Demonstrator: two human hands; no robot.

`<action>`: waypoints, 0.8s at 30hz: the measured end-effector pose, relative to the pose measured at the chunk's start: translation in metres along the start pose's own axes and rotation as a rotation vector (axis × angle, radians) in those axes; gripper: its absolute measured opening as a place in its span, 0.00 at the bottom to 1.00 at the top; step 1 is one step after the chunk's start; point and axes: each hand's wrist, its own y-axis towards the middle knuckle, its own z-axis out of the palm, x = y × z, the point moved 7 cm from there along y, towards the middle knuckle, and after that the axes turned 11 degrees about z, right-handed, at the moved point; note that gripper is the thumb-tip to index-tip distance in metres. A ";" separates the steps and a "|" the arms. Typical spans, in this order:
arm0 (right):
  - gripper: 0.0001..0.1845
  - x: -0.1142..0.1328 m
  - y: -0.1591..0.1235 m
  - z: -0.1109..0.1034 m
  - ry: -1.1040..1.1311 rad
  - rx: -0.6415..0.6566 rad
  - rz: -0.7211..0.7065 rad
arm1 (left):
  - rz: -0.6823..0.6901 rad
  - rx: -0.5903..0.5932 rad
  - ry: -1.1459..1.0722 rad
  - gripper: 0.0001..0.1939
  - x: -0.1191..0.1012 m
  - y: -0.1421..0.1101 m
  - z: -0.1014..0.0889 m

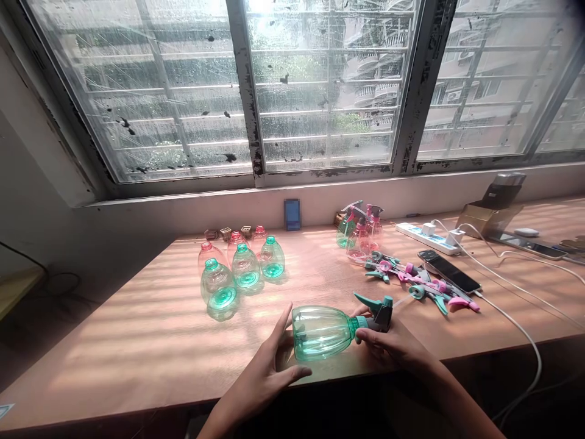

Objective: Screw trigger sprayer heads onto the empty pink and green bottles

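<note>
A clear green spray bottle (322,332) lies sideways in the air over the table's front edge, its base to the left. My right hand (386,338) grips it at the neck, thumb and fingers closed around the collar below the green-and-grey trigger head (377,308). Around the base end is my left hand (269,360), index finger stretched upward and thumb held apart from the bottle. Its other fingers are partly hidden behind the base, so contact there is hard to make out. The trigger head sits on the bottle's mouth.
Left on the table (150,305) stand several headless bottles, green (219,286) in front and pink (207,253) behind. Loose trigger heads (425,283) lie right, beside a phone (448,270). Headed bottles (361,235), a power strip (427,238) and white cables (512,314) are also there.
</note>
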 end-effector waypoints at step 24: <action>0.25 -0.003 0.003 0.000 0.005 0.045 -0.040 | -0.013 0.009 0.075 0.48 0.005 -0.001 -0.003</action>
